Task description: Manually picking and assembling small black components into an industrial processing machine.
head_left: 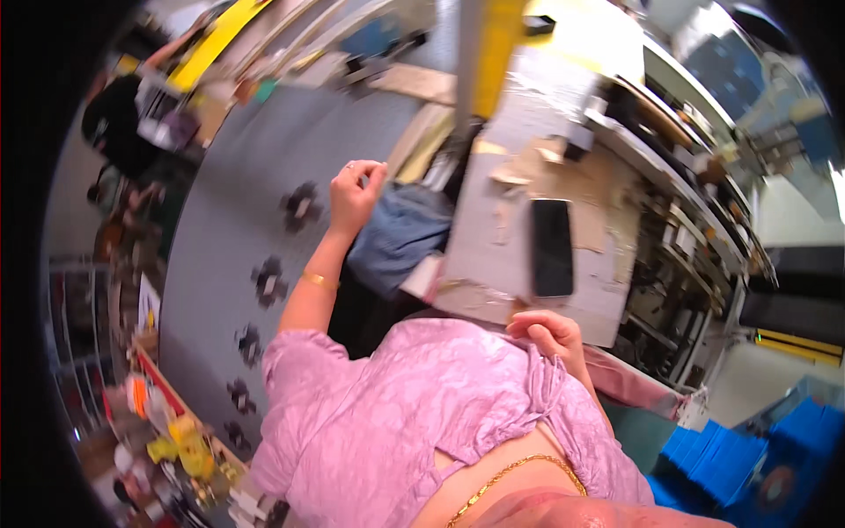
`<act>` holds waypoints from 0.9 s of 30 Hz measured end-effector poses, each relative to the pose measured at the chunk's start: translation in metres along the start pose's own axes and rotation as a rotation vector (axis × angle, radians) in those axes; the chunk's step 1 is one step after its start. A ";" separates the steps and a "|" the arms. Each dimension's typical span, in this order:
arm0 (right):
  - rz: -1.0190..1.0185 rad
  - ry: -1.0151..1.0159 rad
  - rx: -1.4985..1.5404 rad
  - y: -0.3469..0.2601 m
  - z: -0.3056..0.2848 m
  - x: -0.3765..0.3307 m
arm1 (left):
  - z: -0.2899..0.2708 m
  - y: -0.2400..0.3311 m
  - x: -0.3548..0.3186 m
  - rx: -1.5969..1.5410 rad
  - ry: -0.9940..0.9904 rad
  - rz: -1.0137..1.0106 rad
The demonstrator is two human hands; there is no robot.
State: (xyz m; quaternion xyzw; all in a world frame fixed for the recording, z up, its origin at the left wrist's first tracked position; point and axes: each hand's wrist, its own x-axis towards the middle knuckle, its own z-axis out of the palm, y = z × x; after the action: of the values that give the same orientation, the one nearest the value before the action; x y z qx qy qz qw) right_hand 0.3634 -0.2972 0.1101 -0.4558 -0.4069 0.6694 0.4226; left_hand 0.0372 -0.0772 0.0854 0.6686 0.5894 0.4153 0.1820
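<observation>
My left hand [355, 195] is raised above the edge of a long grey surface [220, 167], its fingers curled together in a loose fist. Whatever it may hold is hidden. Nearby on that surface, several black lobed pieces [301, 208] with pale middles lie in a spaced row. A blue cloth [400, 233], perhaps denim, hangs beside my left wrist. My right hand [553, 336] is close to my body at the near edge of a cardboard-covered worktable [480, 238]. Its fingers are bent inward, and I cannot make out anything in them. A dark-screened phone [552, 248] lies just beyond it.
Torn brown cardboard [581, 189] lies around the phone. A yellow post [498, 57] stands between the two surfaces. Machine rails [678, 158] run along the right, and blue bins [717, 458] stand at lower right. A person in black [119, 123] is at far left.
</observation>
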 end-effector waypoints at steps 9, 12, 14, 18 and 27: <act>0.003 -0.158 -0.286 -0.008 0.139 0.076 | -0.046 -0.305 -0.025 0.597 -0.043 -0.409; 0.034 -0.178 -0.386 -0.013 0.164 0.087 | -0.044 -0.317 -0.003 0.397 -0.130 -0.477; 0.003 -0.168 -0.455 -0.014 0.170 0.089 | -0.048 -0.313 0.010 0.348 -0.170 -0.428; -0.179 -0.181 -0.616 -0.016 0.161 0.087 | -0.062 -0.261 0.036 -0.225 -0.335 -0.295; -0.739 0.281 -0.785 -0.086 0.072 0.034 | -0.093 0.099 -0.008 -0.280 -0.780 0.451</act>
State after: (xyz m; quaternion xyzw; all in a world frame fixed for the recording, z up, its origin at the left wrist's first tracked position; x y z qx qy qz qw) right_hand 0.3033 -0.2499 0.1990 -0.4908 -0.6983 0.2075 0.4779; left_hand 0.0289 -0.1310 0.2101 0.8551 0.2554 0.2378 0.3834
